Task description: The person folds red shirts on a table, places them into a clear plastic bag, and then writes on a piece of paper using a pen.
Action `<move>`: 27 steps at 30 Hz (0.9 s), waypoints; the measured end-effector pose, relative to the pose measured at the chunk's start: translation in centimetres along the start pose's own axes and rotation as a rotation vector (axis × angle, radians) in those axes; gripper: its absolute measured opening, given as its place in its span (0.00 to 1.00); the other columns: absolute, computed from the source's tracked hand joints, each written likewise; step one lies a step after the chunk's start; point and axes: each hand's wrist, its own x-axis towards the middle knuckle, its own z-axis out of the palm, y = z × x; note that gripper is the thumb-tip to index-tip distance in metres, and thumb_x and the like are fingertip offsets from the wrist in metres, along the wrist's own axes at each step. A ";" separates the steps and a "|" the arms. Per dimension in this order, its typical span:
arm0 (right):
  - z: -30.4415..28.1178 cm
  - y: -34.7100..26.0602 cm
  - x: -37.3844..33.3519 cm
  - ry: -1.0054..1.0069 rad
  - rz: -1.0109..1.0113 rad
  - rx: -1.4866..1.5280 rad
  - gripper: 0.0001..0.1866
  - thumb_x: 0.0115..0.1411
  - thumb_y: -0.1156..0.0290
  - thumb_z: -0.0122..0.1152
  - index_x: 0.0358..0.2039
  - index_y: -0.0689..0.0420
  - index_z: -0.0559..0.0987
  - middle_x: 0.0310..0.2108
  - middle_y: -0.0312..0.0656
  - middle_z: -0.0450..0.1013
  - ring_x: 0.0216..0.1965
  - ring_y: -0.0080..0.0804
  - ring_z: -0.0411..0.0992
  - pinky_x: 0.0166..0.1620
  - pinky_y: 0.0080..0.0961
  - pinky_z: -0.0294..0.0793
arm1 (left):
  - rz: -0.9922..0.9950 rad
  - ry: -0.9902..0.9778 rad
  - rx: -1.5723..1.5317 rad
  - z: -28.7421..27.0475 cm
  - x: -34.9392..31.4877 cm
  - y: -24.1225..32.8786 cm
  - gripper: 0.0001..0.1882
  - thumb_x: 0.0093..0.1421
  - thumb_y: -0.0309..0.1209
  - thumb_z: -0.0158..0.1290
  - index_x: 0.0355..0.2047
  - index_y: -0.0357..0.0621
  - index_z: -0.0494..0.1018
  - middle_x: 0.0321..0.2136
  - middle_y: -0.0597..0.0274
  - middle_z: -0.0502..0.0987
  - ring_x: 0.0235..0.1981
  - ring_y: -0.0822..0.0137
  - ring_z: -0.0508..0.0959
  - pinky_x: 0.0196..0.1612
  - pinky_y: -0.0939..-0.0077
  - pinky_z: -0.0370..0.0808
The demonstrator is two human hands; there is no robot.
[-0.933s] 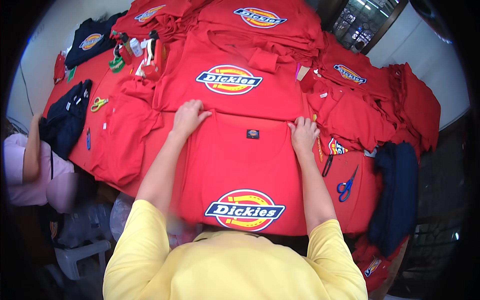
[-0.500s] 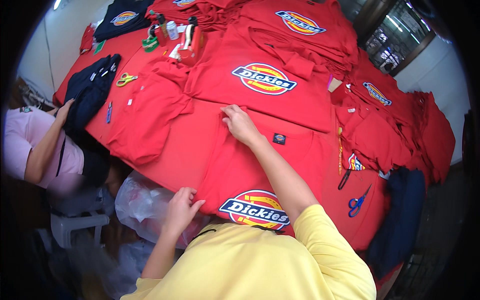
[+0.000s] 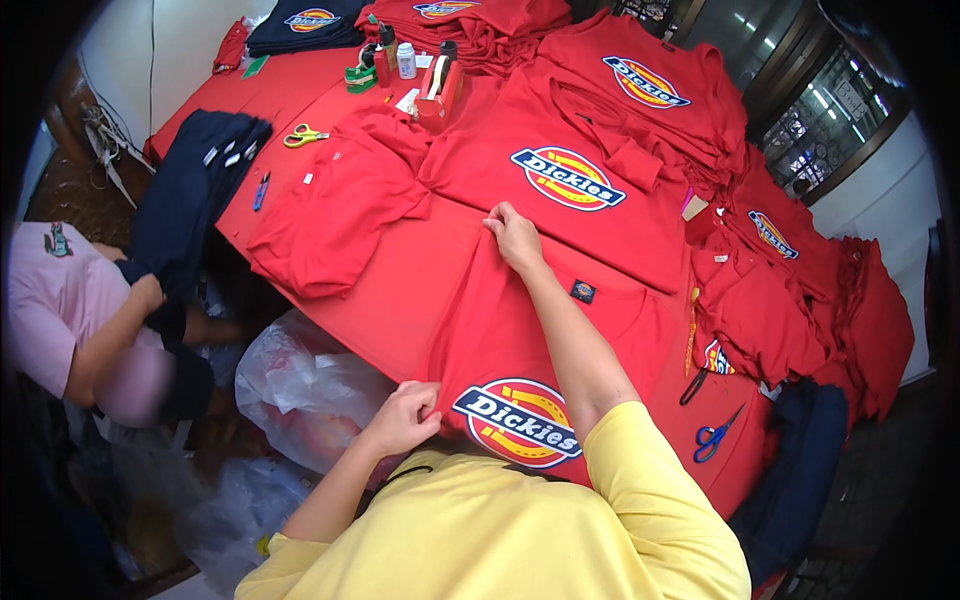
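A red sweatshirt [image 3: 500, 340] with a large oval chest print and a dark neck label lies on the red-covered table in front of me. My left hand [image 3: 405, 418] is closed on its lower left edge, beside the print. Farther off, my right hand [image 3: 513, 235] pinches the same garment's left side near its far corner. The fabric between the two hands is drawn into a long fold. Just beyond my right hand is another printed red sweatshirt [image 3: 480, 150], spread flat on the pile.
Yellow scissors [image 3: 305, 136], a red tape dispenser [image 3: 438, 95] and small bottles lie toward the far left. Blue scissors [image 3: 712, 440] lie at the right. Clear plastic bags [image 3: 300, 380] hang below the table's edge [image 3: 370, 310]. A person in pink [image 3: 70, 310] sits at left near navy garments [image 3: 200, 190].
My left hand has gone from loosely open at the sweatshirt's edge to closed on it. My right hand keeps its pinch. The seated person's hand has drawn nearer their body. The view has shifted slightly.
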 end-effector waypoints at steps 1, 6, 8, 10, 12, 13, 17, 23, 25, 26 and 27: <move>-0.1 -0.3 -0.3 -0.017 0.049 0.060 0.10 0.59 0.65 0.59 0.34 0.58 0.72 0.33 0.50 0.74 0.39 0.50 0.73 0.42 0.44 0.69 | 0.101 -0.052 0.017 -0.3 0.1 0.2 0.11 0.52 0.28 0.54 0.23 0.41 0.62 0.18 0.55 0.66 0.24 0.54 0.71 0.39 0.62 0.67; -0.7 1.6 -1.4 0.291 0.032 0.175 0.09 0.62 0.67 0.55 0.35 0.59 0.69 0.32 0.51 0.73 0.35 0.53 0.72 0.41 0.43 0.68 | 0.164 -0.035 0.612 0.0 -0.3 2.5 0.09 0.56 0.31 0.51 0.32 0.40 0.64 0.19 0.51 0.75 0.26 0.52 0.77 0.37 0.58 0.67; -0.8 2.2 -2.1 0.370 -0.009 0.087 0.10 0.66 0.65 0.52 0.38 0.59 0.67 0.33 0.51 0.72 0.34 0.50 0.71 0.39 0.39 0.69 | 0.063 -0.079 0.631 -0.9 -0.9 2.4 0.10 0.56 0.32 0.51 0.32 0.40 0.64 0.19 0.50 0.75 0.26 0.51 0.78 0.37 0.59 0.67; -0.6 2.2 -2.5 0.420 -0.108 0.069 0.09 0.65 0.67 0.52 0.37 0.60 0.67 0.33 0.51 0.71 0.36 0.51 0.71 0.40 0.40 0.69 | -0.060 -0.162 0.623 -1.9 -0.9 2.3 0.11 0.56 0.31 0.51 0.35 0.39 0.63 0.19 0.48 0.76 0.24 0.49 0.78 0.38 0.59 0.68; -0.1 2.4 -3.0 0.430 -0.227 0.026 0.08 0.65 0.69 0.52 0.37 0.60 0.67 0.34 0.51 0.70 0.37 0.51 0.70 0.41 0.41 0.68 | -0.219 -0.233 0.739 -2.9 -0.9 1.9 0.12 0.55 0.31 0.52 0.36 0.39 0.64 0.21 0.49 0.77 0.27 0.50 0.78 0.39 0.59 0.67; 0.3 2.7 -3.5 0.415 -0.296 -0.005 0.08 0.65 0.69 0.52 0.37 0.61 0.67 0.34 0.51 0.69 0.38 0.51 0.69 0.41 0.41 0.68 | -0.298 -0.265 0.796 -3.5 -1.1 1.6 0.13 0.55 0.31 0.53 0.37 0.38 0.65 0.23 0.49 0.77 0.28 0.51 0.78 0.39 0.59 0.67; 0.5 2.9 -3.5 0.419 -0.407 -0.043 0.07 0.64 0.72 0.52 0.37 0.61 0.67 0.33 0.50 0.68 0.38 0.52 0.68 0.41 0.42 0.68 | -0.033 -0.081 1.094 -3.7 -1.6 -0.1 0.11 0.47 0.30 0.57 0.31 0.42 0.72 0.25 0.60 0.77 0.41 0.58 0.74 0.43 0.63 0.64; 0.0 3.7 -1.9 0.398 -0.417 -0.176 0.07 0.64 0.69 0.52 0.37 0.59 0.68 0.33 0.49 0.68 0.38 0.50 0.68 0.42 0.42 0.67 | -0.045 0.266 0.813 -7.7 0.0 0.8 0.14 0.44 0.25 0.62 0.32 0.39 0.71 0.40 0.51 0.73 0.45 0.52 0.72 0.49 0.58 0.68; 0.3 3.3 -1.5 0.374 -0.394 -0.236 0.08 0.64 0.67 0.52 0.37 0.58 0.69 0.34 0.49 0.68 0.38 0.49 0.69 0.41 0.42 0.67 | -0.163 0.266 0.459 -9.2 -0.4 -0.8 0.15 0.45 0.25 0.62 0.34 0.40 0.71 0.44 0.48 0.72 0.46 0.52 0.73 0.48 0.59 0.71; 0.8 2.7 -1.6 0.352 -0.358 -0.291 0.08 0.64 0.66 0.51 0.36 0.57 0.71 0.34 0.46 0.69 0.39 0.47 0.68 0.43 0.42 0.66 | -0.112 0.168 0.414 -10.0 -0.8 -2.8 0.17 0.48 0.26 0.63 0.36 0.38 0.69 0.40 0.52 0.75 0.42 0.60 0.77 0.44 0.66 0.74; 1.0 2.4 -1.5 0.339 -0.336 -0.371 0.08 0.64 0.66 0.51 0.36 0.56 0.71 0.35 0.46 0.69 0.40 0.46 0.68 0.43 0.42 0.66 | -0.221 0.148 0.125 -10.1 -0.8 -3.5 0.17 0.48 0.27 0.64 0.36 0.37 0.69 0.37 0.55 0.75 0.39 0.65 0.77 0.42 0.70 0.74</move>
